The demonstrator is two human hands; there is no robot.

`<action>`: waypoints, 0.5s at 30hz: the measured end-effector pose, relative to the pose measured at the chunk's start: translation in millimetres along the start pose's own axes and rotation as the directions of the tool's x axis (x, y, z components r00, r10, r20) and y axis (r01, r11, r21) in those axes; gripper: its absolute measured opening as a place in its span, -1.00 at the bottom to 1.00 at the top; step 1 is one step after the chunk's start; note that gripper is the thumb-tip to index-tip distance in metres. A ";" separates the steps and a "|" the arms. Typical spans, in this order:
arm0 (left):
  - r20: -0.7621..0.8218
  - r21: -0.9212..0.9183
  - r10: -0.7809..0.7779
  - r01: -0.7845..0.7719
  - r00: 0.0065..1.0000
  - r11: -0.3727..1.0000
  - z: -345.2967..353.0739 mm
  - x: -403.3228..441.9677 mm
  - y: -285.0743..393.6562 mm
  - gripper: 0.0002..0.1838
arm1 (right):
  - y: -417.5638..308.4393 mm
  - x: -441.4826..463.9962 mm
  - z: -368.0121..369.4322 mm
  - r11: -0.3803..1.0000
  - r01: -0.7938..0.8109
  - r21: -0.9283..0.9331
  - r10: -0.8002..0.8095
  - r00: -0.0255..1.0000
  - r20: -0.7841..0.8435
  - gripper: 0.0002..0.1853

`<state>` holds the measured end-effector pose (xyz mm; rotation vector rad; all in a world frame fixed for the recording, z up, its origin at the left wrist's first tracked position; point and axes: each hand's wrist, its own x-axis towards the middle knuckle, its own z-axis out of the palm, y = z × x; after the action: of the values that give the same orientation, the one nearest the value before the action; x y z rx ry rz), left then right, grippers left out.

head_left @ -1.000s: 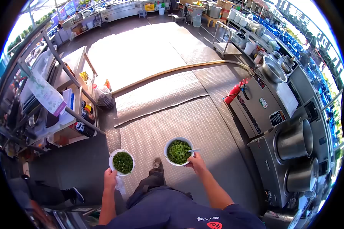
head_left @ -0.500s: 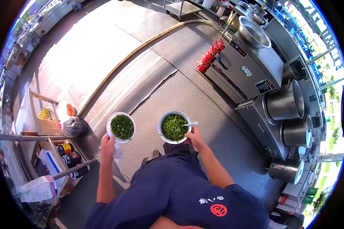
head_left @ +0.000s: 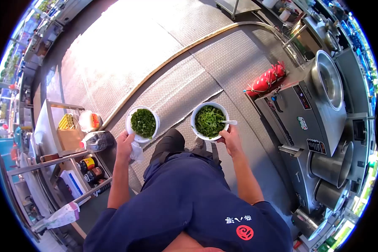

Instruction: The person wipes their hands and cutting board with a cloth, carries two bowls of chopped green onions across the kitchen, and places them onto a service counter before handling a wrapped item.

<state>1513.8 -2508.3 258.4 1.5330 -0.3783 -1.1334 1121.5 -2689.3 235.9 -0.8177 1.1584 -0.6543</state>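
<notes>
My left hand (head_left: 124,145) grips the near-left rim of a white bowl (head_left: 157,124) filled with dark chopped greens (head_left: 143,123). Crumpled clear plastic (head_left: 136,152) hangs beside that hand, under the bowl. To the right, my right hand (head_left: 231,140) holds a second white bowl (head_left: 195,127) by its near-right edge. Lighter leafy greens (head_left: 210,121) fill this one, and a white spoon (head_left: 230,122) leans out over its rim above my fingers. Both bowls are held upright over the metal floor, apart from each other.
A ridged metal floor (head_left: 185,96) with a hose (head_left: 172,56) across it lies ahead. On the right stand a red fire extinguisher (head_left: 266,80), a steel cabinet (head_left: 298,122), a steel basin (head_left: 328,80) and large pots (head_left: 329,166). Shelving with dark bottles (head_left: 93,174) and a large jug (head_left: 100,141) is at left.
Both bowls sit higher in the view, still in my hands. The view has turned and tipped further down, and my legs have shifted in a step along the floor.
</notes>
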 end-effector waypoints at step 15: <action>0.031 0.096 0.047 -0.050 0.998 0.994 84.0 401.6 147.4 -0.81 | -209.1 353.9 81.8 0.993 -0.047 0.111 0.050 0.999 -0.022 -0.57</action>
<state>1689.6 -2905.3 218.6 1.5851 -0.4932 -1.1137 1292.2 -3072.0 239.2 -0.6874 1.1506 -0.6843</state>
